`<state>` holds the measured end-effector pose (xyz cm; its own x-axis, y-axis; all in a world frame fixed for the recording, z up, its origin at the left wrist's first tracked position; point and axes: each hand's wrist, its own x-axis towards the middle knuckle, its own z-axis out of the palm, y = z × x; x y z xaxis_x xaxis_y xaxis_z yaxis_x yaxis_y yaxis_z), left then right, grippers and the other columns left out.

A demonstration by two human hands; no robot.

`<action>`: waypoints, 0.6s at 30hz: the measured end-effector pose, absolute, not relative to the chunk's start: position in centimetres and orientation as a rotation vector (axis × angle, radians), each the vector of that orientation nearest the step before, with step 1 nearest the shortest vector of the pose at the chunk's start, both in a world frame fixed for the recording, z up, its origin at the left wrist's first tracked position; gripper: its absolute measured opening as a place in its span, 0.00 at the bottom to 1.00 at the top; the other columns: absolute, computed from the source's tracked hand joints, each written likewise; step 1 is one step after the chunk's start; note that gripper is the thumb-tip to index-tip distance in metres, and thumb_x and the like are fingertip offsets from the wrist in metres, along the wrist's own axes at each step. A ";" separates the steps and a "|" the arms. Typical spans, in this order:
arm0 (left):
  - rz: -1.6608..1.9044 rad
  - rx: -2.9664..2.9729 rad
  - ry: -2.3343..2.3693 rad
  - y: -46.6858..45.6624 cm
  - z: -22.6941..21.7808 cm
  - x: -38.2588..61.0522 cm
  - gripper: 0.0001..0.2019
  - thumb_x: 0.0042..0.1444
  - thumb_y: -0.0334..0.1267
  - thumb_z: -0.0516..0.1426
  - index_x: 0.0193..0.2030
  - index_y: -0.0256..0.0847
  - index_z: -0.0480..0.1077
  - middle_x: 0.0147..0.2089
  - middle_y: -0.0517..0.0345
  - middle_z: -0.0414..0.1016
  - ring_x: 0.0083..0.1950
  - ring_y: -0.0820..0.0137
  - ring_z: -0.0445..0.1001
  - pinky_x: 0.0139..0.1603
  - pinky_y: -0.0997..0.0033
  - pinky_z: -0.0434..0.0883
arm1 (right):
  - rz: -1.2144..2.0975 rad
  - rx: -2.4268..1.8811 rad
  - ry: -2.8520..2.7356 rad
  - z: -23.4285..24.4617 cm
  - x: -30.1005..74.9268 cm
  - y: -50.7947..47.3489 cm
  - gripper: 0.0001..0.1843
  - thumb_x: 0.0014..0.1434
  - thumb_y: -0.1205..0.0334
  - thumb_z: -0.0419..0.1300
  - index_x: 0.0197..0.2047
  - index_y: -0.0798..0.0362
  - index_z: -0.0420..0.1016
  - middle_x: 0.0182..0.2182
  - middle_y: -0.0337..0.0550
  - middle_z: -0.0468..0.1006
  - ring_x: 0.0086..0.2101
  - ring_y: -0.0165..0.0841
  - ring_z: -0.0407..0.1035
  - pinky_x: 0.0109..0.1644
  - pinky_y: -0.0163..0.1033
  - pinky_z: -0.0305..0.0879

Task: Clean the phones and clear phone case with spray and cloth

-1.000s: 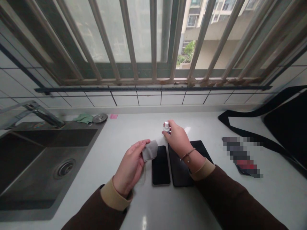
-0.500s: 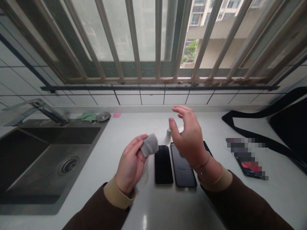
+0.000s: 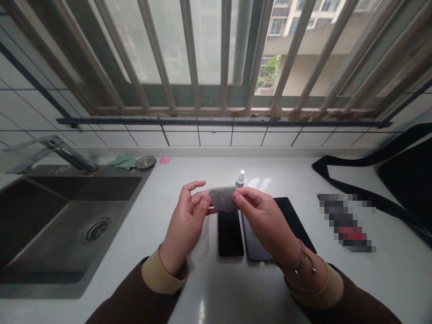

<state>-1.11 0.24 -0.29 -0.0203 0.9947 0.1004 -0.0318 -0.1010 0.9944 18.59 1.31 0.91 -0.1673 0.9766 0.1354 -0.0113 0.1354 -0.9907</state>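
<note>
A small grey cloth [image 3: 222, 198] is pinched between both hands above the white counter [image 3: 219, 288]. My left hand [image 3: 185, 227] grips its left edge with thumb and fingers. My right hand [image 3: 265, 220] pinches its right edge. Below the cloth lie two black phones side by side, a narrow phone [image 3: 231, 234] and a wider phone [image 3: 251, 238], with a dark tablet [image 3: 297, 225] partly under the right hand. A small white spray bottle [image 3: 240, 178] stands upright on the counter just behind the cloth.
A dark steel sink [image 3: 60, 225] with a tap [image 3: 57, 150] fills the left side. A green rag [image 3: 122, 162] and a metal drain cover [image 3: 146, 162] lie behind it. A black bag with a strap [image 3: 388, 180] sits at the right, near a blurred-out object [image 3: 344, 222]. A barred window is ahead.
My right hand set the spray bottle down on the counter, lifted away open, then came back and took hold of the cloth's right edge. My left hand kept hold of the cloth.
</note>
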 end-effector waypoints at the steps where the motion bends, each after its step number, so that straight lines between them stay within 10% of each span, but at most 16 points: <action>1: 1.262 1.424 1.297 0.4 -0.5 -1.6 0.18 0.70 0.49 0.60 0.62 0.48 0.68 0.50 0.50 0.82 0.48 0.58 0.81 0.50 0.59 0.76 | 1.229 -1.027 -1.342 0.4 18.9 1.0 0.16 0.70 0.46 0.66 0.43 0.49 0.84 0.35 0.42 0.83 0.38 0.37 0.77 0.47 0.44 0.76; 10: 0.019 2.240 2.312 0.5 -2.7 -4.6 0.14 0.69 0.39 0.52 0.44 0.32 0.75 0.41 0.28 0.79 0.40 0.42 0.80 0.41 0.54 0.71 | 1.484 -1.077 -1.186 -3.2 18.2 0.2 0.21 0.66 0.39 0.67 0.41 0.50 0.79 0.35 0.41 0.80 0.36 0.34 0.75 0.40 0.40 0.76; 18: 0.457 1.991 2.199 1.9 -1.6 -3.8 0.12 0.72 0.41 0.49 0.48 0.39 0.70 0.27 0.48 0.77 0.29 0.53 0.78 0.31 0.64 0.61 | 1.756 -0.810 -1.374 -2.9 18.0 -0.7 0.18 0.69 0.41 0.66 0.43 0.49 0.78 0.35 0.39 0.79 0.35 0.33 0.73 0.45 0.42 0.74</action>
<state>-3.82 1.89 -1.64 -0.1142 0.9885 0.0987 0.9459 0.0778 0.3149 17.99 -0.73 -2.89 -0.5179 0.8548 -0.0317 -0.1748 -0.1421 -0.9743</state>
